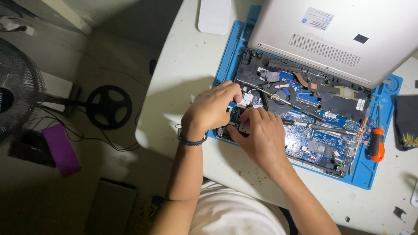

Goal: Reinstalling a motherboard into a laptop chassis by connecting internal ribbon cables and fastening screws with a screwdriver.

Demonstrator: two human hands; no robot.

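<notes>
Head view looks down on a white bench (187, 65) with a rounded corner, and beside it a dim floor (100, 56) where a standing fan (17, 93) sits at the far left with its round black base (109, 106) near the bench edge. A blue work mat (365, 174) lies on the bench, and on it rests an opened laptop (313, 130) with its blue circuit board, black cooling fan and copper heat pipe exposed. The silver bottom cover (339, 35) of the laptop leans over the far side of the open chassis. A purple block (61, 150) lies on the floor below the fan.

Both hands work at the near left corner of the laptop. The left hand (211, 109), with a dark band on its wrist, has its fingers curled down onto a small white part by the fan housing; its grip looks pinched together, though what it pinches is hidden. The right hand (263, 139) lies just beside it, fingers bent onto the board edge; whether they clamp anything I cannot tell.

A long screwdriver (322, 127) lies across the board to the right of the hands. An orange-handled screwdriver (376, 146) rests at the mat's right edge.
</notes>
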